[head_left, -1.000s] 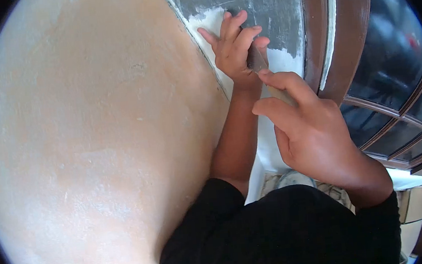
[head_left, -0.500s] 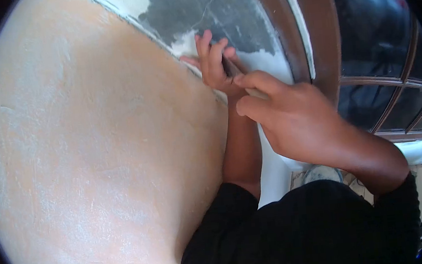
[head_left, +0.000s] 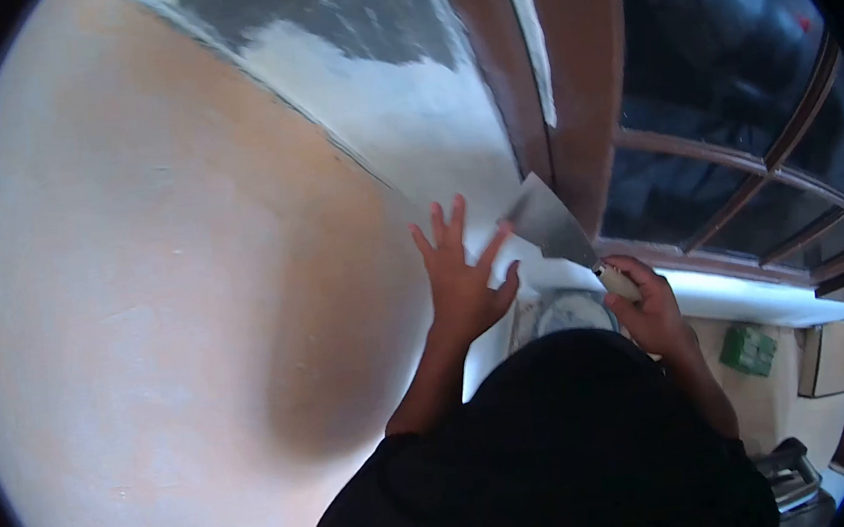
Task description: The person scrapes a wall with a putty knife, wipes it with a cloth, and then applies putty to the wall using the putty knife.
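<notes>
A broad peach-coloured wall [head_left: 176, 315] fills the left and middle of the view, curving toward a corner. Right of that corner runs a narrower strip of wall [head_left: 398, 105] — white filler spread over its nearer part, bare grey patch at the far end. Beside the strip stands a brown window frame [head_left: 577, 79] with dark panes [head_left: 718, 87] to the right of it, and a pale sill [head_left: 746, 297] below the panes. A small green box [head_left: 748, 349] lies on the floor near the right edge.

The person's black sleeve [head_left: 549, 453] takes up the near centre. The left hand [head_left: 462, 282] is spread flat, fingers apart, palm against the white strip just right of the corner; it grasps nothing. The right hand [head_left: 652, 309] is closed around the pale handle of a putty knife [head_left: 551, 224], whose wide grey blade points up and to the left, its far edge against the white filler close to the window frame. The left thumb lies just beside the blade — whether it touches cannot be told. A round pale container [head_left: 572, 309] shows between the two hands, below the blade.
</notes>
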{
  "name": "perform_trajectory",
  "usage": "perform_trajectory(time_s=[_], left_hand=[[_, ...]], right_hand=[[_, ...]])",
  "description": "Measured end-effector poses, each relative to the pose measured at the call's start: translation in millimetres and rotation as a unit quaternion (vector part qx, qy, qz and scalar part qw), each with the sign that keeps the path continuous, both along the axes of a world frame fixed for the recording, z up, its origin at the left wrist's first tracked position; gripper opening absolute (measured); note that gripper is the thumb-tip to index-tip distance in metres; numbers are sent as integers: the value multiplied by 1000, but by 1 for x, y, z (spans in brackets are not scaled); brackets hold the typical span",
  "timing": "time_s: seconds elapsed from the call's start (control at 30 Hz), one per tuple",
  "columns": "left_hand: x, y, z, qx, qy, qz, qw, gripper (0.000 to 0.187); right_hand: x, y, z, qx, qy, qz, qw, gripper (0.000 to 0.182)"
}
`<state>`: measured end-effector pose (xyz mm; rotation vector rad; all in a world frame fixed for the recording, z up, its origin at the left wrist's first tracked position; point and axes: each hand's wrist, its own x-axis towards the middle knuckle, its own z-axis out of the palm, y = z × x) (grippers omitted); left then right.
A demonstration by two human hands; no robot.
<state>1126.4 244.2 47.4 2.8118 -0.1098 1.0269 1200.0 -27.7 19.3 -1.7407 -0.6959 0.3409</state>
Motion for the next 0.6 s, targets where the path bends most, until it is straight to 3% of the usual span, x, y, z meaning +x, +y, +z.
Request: perform_trajectory(time_s=[0.03,0.07,0.1,0.13,0.37,0.6], left_hand=[[-6,-7,5,-109,8,-9,994,52],[-8,-10,0,-117,24,-3,993,52],[-9,-11,-4,-302,19,-57,952,47],[-11,-14,-7,-474,5,-102,875,42],[3,-43,15,-440,20,10,898,39],[2,-60,-2,-501,67,77,860,28]], right_hand=[[3,-9,-7,-1,-22,-10,1000,46],[5,-15,-2,-7,-37,-2,999,43],[8,-19,-5,7,-12,7,1000,42],[10,-22,-8,23,12,19,999,41],[24,-32,-11,43,-13,121,992,42],[38,-59,-24,39,37,183,982,42]])
